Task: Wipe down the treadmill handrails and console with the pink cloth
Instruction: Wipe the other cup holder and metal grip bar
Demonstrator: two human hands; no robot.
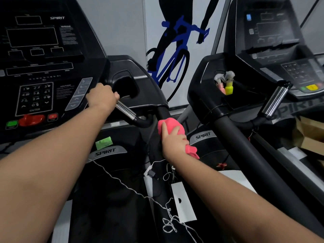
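Right hand point(172, 141) grip bunches the pink cloth point(171, 127) on the right handrail point(162, 112) below the console point(38, 67); left hand point(101, 98) clenches the chrome pulse bar point(126, 111). Console looks untouched, I'd guess.

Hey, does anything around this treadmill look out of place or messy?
Yes. A tangled white string with a white tag lies loose below the right handrail, and two spray bottles sit tilted in the neighbouring treadmill's cup holder. Cardboard boxes are piled at the far right. Nothing looks broken.
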